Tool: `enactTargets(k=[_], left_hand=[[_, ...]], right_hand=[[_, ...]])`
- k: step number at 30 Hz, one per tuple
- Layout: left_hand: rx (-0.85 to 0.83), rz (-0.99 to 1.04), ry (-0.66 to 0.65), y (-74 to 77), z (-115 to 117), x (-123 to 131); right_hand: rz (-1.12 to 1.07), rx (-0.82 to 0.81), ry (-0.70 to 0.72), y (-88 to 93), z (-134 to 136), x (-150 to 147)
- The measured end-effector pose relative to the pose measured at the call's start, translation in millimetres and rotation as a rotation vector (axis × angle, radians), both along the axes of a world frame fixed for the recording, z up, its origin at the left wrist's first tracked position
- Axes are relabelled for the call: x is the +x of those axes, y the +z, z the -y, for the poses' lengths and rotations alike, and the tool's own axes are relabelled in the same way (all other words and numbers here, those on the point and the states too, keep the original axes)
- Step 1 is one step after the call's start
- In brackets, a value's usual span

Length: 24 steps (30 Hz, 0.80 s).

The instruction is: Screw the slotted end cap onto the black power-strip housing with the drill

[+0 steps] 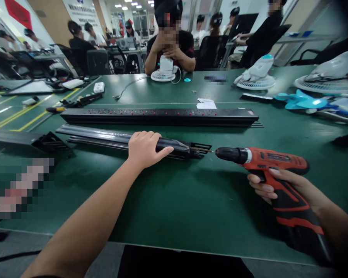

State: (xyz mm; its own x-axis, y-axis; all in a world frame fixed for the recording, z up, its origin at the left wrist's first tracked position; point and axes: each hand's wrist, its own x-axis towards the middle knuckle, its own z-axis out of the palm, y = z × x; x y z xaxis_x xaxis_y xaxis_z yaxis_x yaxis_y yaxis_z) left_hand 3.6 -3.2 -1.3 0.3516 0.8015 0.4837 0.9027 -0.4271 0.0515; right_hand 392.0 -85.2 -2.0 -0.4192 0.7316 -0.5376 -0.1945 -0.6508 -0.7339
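"Where's the black bar (104, 134)?"

"On the green table (208, 220), lying lengthwise in front of the wearer."

"And the left hand (143, 150)?"

"Grasping the bar from above near its right end, fingers bent over the far side, thumb pointing right."

"The right hand (306, 188)?"

"Wrapped around the handle of a red and black drill (272, 156), to the right of the bar. The drill's nose faces the bar's right end. I can't tell whether the bit touches it."

"What's around the bar?"

"Just behind it, a long strip (156, 116) with a row of red dots. To its left, a grey bar (14, 141). Behind the strip, some white paper (206, 103)."

"Farther out?"

"Well behind the bar, a person (188, 48) leans over a white fan (166, 71). Far to the bar's right and behind it, light-blue fan blades (301, 101)."
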Motion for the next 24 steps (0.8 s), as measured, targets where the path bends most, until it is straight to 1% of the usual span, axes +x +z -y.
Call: enactTargets(k=[12,24], left_hand=[[-0.002,0.005,-0.001,-0.1,0.0,-0.2],[0.003,0.002,-0.009,-0.8,-0.7,-0.9]], right_hand=[[0.000,-0.013,0.011,0.8,0.0,0.0],[0.029,-0.005,-0.018,4.4,2.6,-4.6]])
